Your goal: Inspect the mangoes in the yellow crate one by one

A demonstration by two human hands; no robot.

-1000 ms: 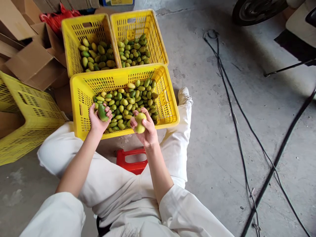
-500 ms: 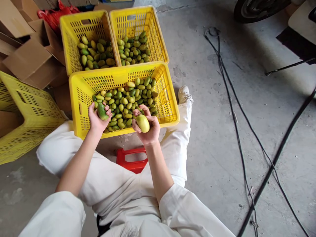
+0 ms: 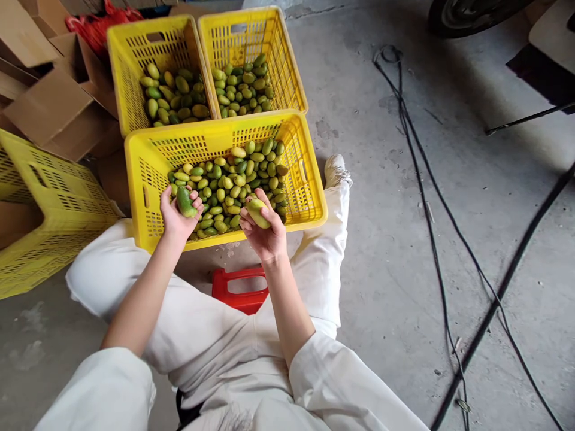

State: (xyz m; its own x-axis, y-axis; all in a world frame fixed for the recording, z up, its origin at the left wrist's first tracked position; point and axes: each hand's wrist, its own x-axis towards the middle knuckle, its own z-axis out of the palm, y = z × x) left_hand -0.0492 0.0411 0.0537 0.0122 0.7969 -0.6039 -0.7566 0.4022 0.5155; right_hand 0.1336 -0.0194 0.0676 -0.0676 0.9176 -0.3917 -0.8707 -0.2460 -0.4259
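My left hand (image 3: 176,222) is wrapped round a dark green mango (image 3: 185,202) at the left part of the front yellow crate (image 3: 177,149). In my right hand (image 3: 269,240) is a paler yellow-green mango (image 3: 259,213), gripped between thumb and fingers and lying tilted. Both hands are over the near side of the crate, palms up. Below and beyond them many loose green and yellowish mangoes (image 3: 234,191) cover the crate's bottom; my hands hide some of these.
Two more yellow crates (image 3: 168,25) (image 3: 287,57) with mangoes stand behind the front one. At left are another yellow crate (image 3: 67,203) and cardboard boxes (image 3: 51,108). A red plastic stool (image 3: 242,304) is between my legs. Black cables (image 3: 494,305) cross the floor at right, below a wheel (image 3: 471,15).
My right hand has turned, tilting its mango so that its side now shows, and the fingers have closed further round it. The left hand is almost still with the green mango.
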